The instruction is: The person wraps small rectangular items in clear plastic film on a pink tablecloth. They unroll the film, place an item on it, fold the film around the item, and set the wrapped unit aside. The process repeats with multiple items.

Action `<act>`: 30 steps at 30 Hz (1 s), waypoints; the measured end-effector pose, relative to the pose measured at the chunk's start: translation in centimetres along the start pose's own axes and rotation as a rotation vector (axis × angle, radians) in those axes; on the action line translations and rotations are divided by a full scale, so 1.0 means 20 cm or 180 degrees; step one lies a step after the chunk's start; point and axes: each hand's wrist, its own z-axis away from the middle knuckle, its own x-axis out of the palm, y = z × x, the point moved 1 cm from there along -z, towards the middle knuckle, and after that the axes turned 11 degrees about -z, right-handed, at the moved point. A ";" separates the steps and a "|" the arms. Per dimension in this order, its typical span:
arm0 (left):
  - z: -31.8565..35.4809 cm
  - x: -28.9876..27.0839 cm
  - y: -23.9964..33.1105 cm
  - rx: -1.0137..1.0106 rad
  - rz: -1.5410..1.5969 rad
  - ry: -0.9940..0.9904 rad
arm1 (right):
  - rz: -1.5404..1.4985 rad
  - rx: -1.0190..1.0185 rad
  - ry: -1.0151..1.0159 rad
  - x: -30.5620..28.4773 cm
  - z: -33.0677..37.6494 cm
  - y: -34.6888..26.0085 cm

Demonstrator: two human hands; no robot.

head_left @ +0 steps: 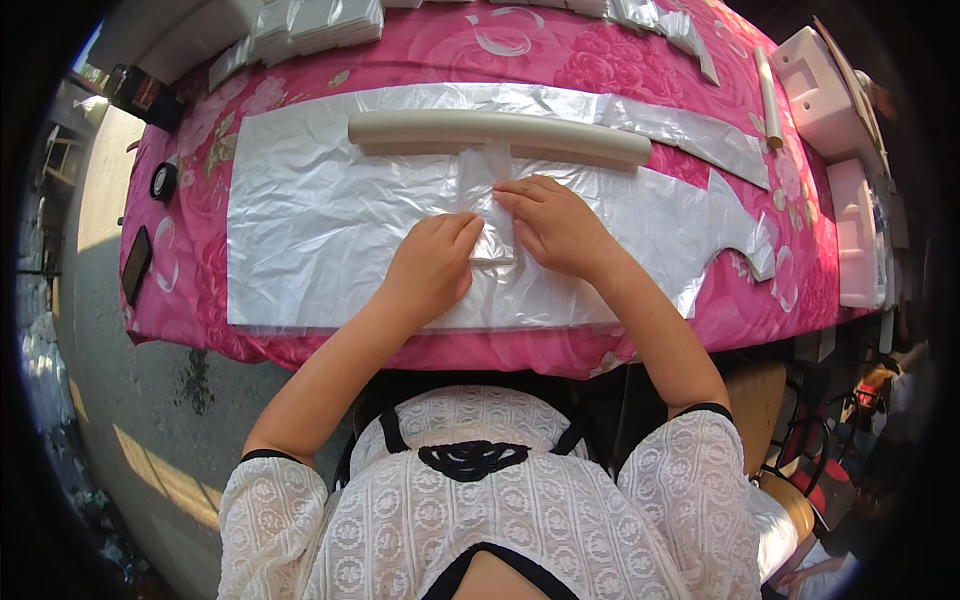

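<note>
In the head view, your left hand is loosely curled, thumb and fingertips together at the left edge of a small clear plastic bag; you can't tell whether they pinch the film. Your right hand is half open, fingers bent, fingertips at the bag's right side, any grip on it likewise unclear. The bag lies upon wide white plastic sheeting, midway along the worktop's near edge. Beyond your hands, a pale tube lies across the sheeting, roughly parallel to the far edge. Stacked white packets line that far edge. By the worktop's left edge you have a dark bottle at the far corner, then a black roll and a phone. White foam boxes stand beside the right edge.
</note>
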 end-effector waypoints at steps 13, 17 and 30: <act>0.15 -0.10 0.08 0.0862 0.0251 0.0381 | -0.0030 -0.0536 0.0058 0.04 0.16 -0.12; 0.21 -0.07 0.09 0.0798 0.0380 0.0086 | -0.0097 -0.0400 0.0144 0.06 0.24 -0.19; 0.05 -0.03 0.09 -0.1662 0.1458 -0.0338 | -0.1133 0.2087 0.0582 0.05 0.16 -0.23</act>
